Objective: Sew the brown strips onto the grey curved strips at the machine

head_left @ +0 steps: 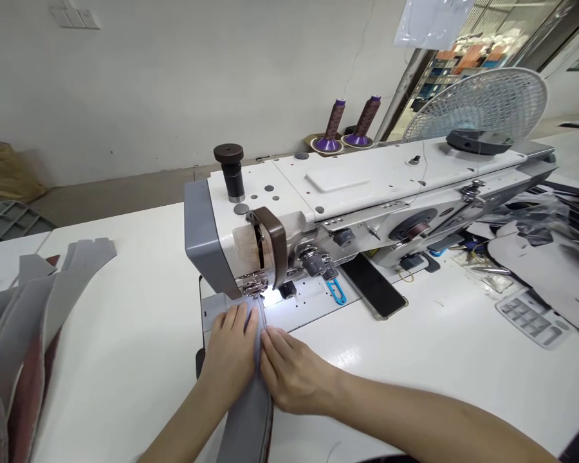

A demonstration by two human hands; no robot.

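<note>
Two bare hands are seen at a white industrial sewing machine (367,186): a long grey padded fabric strip (248,418) is pretty much pinched narrowly between the left hand (229,347) and right hand (294,376), just near the steel presser foot (255,286). Grey-and-maroon cut pieces (17,321) are piled left on the white table (125,360), and a black phone (374,286) is laid farther right.
</note>
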